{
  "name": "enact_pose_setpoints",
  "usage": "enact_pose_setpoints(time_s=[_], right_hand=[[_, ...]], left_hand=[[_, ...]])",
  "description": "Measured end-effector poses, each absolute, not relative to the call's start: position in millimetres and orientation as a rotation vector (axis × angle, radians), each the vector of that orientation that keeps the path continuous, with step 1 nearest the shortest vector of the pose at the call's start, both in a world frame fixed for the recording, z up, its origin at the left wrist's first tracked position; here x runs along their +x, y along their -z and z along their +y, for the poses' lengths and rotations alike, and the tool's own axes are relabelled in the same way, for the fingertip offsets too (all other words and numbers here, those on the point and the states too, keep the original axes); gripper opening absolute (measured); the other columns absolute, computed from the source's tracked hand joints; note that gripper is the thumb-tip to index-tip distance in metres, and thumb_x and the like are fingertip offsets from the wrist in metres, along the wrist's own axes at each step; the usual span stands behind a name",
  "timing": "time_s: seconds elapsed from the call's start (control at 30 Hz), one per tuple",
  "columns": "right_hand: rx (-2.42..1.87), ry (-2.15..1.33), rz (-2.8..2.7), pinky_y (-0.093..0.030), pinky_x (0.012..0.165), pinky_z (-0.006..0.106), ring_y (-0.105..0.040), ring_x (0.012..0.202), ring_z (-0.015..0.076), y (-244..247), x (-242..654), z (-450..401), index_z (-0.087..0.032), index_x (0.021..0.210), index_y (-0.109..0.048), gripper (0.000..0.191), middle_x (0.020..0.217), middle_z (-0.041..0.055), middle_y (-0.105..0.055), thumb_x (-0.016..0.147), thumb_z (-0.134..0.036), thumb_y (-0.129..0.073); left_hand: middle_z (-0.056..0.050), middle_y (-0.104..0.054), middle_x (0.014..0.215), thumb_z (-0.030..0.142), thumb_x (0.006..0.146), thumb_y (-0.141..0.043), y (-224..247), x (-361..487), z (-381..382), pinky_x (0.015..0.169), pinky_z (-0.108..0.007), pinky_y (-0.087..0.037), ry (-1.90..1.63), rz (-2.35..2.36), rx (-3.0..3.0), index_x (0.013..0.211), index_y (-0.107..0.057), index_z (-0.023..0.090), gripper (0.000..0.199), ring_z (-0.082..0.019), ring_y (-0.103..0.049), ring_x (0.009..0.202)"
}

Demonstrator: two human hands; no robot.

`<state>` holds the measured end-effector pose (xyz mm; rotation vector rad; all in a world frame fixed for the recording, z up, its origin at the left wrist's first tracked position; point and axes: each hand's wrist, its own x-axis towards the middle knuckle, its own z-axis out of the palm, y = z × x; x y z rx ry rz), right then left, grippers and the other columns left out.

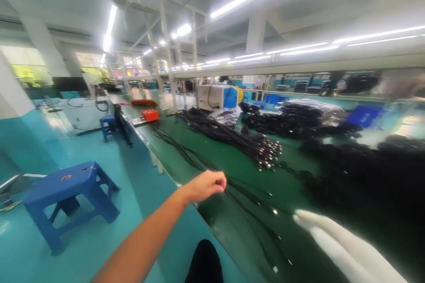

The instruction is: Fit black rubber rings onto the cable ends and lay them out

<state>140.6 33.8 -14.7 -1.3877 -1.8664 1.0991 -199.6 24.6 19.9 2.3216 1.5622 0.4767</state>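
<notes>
My left hand (210,184) is bare and closed over a thin bundle of black cables (186,154) that runs along the green table. Beyond this hand the cables fan out, their small shiny connector ends (275,211) lying to the right and nearer me. My right hand (327,232), in a white glove, hovers at the lower right with its fingers pressed together. Motion blurs it, and whatever its fingertips may pinch cannot be made out. Farther back lies a thick bundle of black cables (229,135) with metal connectors at its near end.
The green tabletop (215,225) carries dark heaps of coiled cables (358,172) on the right. Behind are a white and blue machine (215,96), an orange-red box (150,115) and a blue bin (364,116). A blue stool (71,185) stands on the floor at left.
</notes>
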Motion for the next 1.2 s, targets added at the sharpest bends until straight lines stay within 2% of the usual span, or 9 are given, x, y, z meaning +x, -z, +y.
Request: enact_pose_setpoints(time_s=[0.13, 0.23, 0.3, 0.47, 0.63, 0.8, 0.97, 1.1, 1.2], right_hand=[[-0.931, -2.055, -1.518, -0.052, 0.08, 0.043, -0.063, 0.093, 0.0255, -21, 111, 21, -0.02, 0.111, -0.058, 0.039, 0.106, 0.012, -0.064, 0.083, -0.046, -0.051], [-0.681, -2.43, -1.228, -0.055, 0.053, 0.033, -0.067, 0.07, 0.0229, -16, 100, 22, -0.01, 0.101, -0.058, 0.03, 0.086, 0.0135, -0.068, 0.081, -0.033, -0.053], [-0.559, -2.522, -1.098, -0.054, 0.048, 0.033, -0.067, 0.066, 0.0239, -4, 104, 22, -0.007, 0.097, -0.058, 0.031, 0.082, 0.0148, -0.068, 0.084, -0.033, -0.048], [-0.393, -2.624, -0.911, -0.052, 0.066, 0.05, -0.067, 0.08, 0.028, 9, 129, 19, -0.006, 0.103, -0.054, 0.036, 0.088, 0.0162, -0.067, 0.088, -0.031, -0.035], [-0.339, -2.654, -0.877, -0.047, 0.074, 0.052, -0.065, 0.087, 0.0294, 9, 140, 20, -0.005, 0.11, -0.052, 0.043, 0.093, 0.0168, -0.066, 0.09, -0.035, -0.029], [-0.182, -2.679, -0.878, -0.051, 0.065, 0.047, -0.066, 0.081, 0.0276, 19, 142, 25, -0.005, 0.107, -0.054, 0.033, 0.09, 0.0168, -0.067, 0.086, -0.024, -0.038], [-0.047, -2.354, -0.816, -0.05, 0.071, 0.048, -0.067, 0.08, 0.0249, 6, 164, 31, -0.014, 0.105, -0.053, 0.029, 0.093, 0.0095, -0.066, 0.083, -0.032, -0.05], [0.021, -2.129, -0.653, -0.049, 0.062, 0.03, -0.057, 0.061, 0.0112, -15, 184, 39, -0.02, 0.082, -0.048, 0.018, 0.067, -0.0057, -0.051, 0.078, -0.032, -0.061], [0.02, -2.03, -0.608, -0.044, 0.056, 0.024, -0.047, 0.056, 0.0084, -24, 194, 43, -0.021, 0.076, -0.045, 0.021, 0.063, -0.0069, -0.04, 0.079, -0.032, -0.061]], left_hand=[[0.001, -0.06, 0.088, 0.021, 0.086, -0.044, -58, -159, 50, 0.08, -0.024, -0.038, -0.669, 1.367, 2.38, 0.086, -0.056, 0.018, 0.012, -0.013, -0.054, 0.084], [0.001, -0.062, 0.085, 0.024, 0.084, -0.047, -69, -111, 57, 0.081, -0.027, -0.037, -0.71, 1.339, 2.45, 0.086, -0.061, 0.02, 0.014, -0.016, -0.054, 0.084], [0.0, -0.064, 0.082, 0.028, 0.084, -0.049, -69, -81, 52, 0.08, -0.028, -0.037, -0.566, 1.254, 2.505, 0.085, -0.065, 0.021, 0.017, -0.017, -0.055, 0.081], [0.001, -0.064, 0.074, 0.028, 0.087, -0.044, -62, -38, 45, 0.078, -0.026, -0.036, -0.385, 0.945, 2.553, 0.073, -0.067, 0.022, 0.027, -0.015, -0.055, 0.077], [0.003, -0.064, 0.079, 0.025, 0.087, -0.047, -70, -27, 65, 0.079, -0.025, -0.036, -0.403, 0.884, 2.582, 0.077, -0.066, 0.022, 0.022, -0.014, -0.054, 0.081], [0.001, -0.065, 0.082, 0.028, 0.089, -0.044, -65, -10, 72, 0.084, -0.027, -0.036, -0.427, 0.918, 2.583, 0.079, -0.067, 0.022, 0.025, -0.015, -0.055, 0.084], [0.0, -0.066, 0.089, 0.03, 0.094, -0.033, -22, -18, 82, 0.08, -0.027, -0.039, -0.474, 1.123, 2.604, 0.094, -0.064, 0.023, 0.032, -0.015, -0.057, 0.086], [-0.005, -0.064, 0.088, 0.028, 0.093, -0.031, 4, -39, 90, 0.081, -0.034, -0.037, -0.502, 1.541, 2.664, 0.096, -0.062, 0.019, 0.032, -0.021, -0.057, 0.088], [-0.004, -0.063, 0.08, 0.026, 0.092, -0.034, 6, -37, 74, 0.071, -0.032, -0.037, -0.418, 1.688, 2.735, 0.09, -0.063, 0.021, 0.03, -0.02, -0.057, 0.077]])
